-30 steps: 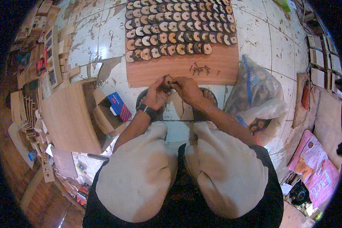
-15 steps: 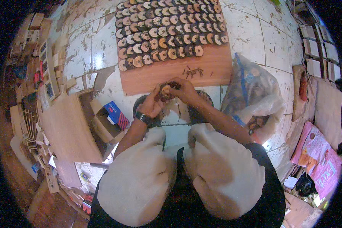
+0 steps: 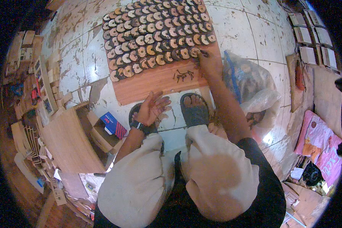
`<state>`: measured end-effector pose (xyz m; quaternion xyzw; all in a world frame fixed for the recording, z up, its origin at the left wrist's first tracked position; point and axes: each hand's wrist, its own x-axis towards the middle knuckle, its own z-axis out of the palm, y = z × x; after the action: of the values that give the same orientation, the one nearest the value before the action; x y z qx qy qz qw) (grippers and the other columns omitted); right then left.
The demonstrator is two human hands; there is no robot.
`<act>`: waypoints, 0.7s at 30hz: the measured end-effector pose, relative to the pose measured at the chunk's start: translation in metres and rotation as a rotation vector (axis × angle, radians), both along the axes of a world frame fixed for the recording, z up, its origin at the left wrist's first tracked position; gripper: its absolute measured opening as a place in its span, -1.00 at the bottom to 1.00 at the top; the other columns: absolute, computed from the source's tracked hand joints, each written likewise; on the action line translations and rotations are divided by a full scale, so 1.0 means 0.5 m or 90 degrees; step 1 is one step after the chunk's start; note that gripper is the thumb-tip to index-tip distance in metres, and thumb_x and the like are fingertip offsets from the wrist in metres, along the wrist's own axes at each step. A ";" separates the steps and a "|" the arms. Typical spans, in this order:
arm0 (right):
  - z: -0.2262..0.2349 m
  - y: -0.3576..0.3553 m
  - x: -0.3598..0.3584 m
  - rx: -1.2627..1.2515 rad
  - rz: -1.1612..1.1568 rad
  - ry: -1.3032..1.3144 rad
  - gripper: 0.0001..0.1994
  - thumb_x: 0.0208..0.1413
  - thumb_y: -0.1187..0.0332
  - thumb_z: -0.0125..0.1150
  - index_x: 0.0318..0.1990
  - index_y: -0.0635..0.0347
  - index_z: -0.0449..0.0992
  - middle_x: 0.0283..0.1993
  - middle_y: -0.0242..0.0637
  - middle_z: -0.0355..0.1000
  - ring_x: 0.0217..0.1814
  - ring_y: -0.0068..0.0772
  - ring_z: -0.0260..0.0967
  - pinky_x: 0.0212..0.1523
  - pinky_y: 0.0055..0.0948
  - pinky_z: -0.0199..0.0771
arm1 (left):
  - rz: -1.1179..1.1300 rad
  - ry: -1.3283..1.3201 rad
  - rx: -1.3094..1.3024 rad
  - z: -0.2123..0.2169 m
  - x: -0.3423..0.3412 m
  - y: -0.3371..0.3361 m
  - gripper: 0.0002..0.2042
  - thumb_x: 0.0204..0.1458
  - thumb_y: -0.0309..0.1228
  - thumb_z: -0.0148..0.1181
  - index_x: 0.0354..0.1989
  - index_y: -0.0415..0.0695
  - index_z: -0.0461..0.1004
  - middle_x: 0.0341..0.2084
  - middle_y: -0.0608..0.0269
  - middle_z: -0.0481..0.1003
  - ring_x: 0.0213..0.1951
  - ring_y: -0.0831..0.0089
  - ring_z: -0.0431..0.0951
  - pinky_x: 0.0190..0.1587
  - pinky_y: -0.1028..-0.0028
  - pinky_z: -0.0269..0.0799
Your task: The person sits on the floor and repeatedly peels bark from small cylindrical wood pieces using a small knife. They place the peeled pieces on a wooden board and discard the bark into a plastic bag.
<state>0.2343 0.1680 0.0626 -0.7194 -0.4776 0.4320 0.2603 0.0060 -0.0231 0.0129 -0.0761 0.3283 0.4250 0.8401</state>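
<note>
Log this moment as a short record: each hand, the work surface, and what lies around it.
Left hand: open, palm up, holding nothing
Right hand: fingers at the end slice of the nearest row; grip unclear
Work surface: wood-toned board on a tiled floor
On board: overlapping rows of round slices; loose dark slender pieces
Right of board: translucent plastic bag with blue stripe
Left side: open cardboard box, blue-and-red box at it

Likely a small workshop, rim blurry. Stained tile floor (image 3: 269,40); wood pieces (image 3: 31,142) piled left; discs (image 3: 148,38) rowed behind the board's (image 3: 148,86) near edge.
</note>
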 end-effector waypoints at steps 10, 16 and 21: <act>0.022 -0.042 0.013 0.066 -0.041 -0.186 -0.70 0.06 0.24 0.18 -0.10 0.19 0.48 -0.21 -0.12 0.49 -0.14 -0.14 0.43 -0.11 -0.22 0.42 | -0.016 0.052 0.043 0.004 -0.004 -0.001 -0.45 0.12 0.05 -0.06 0.16 -0.08 0.23 -0.02 -0.01 0.38 -0.01 0.01 0.40 -0.11 0.01 0.45; 0.050 -0.254 0.134 0.393 -0.012 -0.073 -0.79 0.06 0.41 0.18 -0.15 0.27 0.48 -0.28 -0.19 0.48 -0.40 -0.43 0.45 -0.33 -0.42 0.47 | -0.028 0.056 0.028 0.001 -0.011 0.004 -0.48 0.13 0.00 -0.06 0.16 -0.07 0.26 0.01 0.02 0.36 0.03 0.08 0.39 -0.10 0.09 0.45; 0.044 -0.422 0.359 0.326 -0.259 -0.265 -0.82 0.11 0.40 0.15 -0.16 0.25 0.49 -0.25 -0.18 0.47 -0.22 -0.36 0.44 -0.20 -0.40 0.45 | -0.007 0.132 0.002 -0.004 -0.007 0.006 -0.49 0.14 -0.09 0.00 0.15 -0.19 0.25 0.03 0.02 0.34 0.07 0.18 0.36 0.03 0.36 0.39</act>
<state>0.4138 -0.0430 0.0847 -0.7835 -0.4603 0.0829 0.4091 0.0023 -0.0201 0.0110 -0.0283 0.4132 0.4265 0.8041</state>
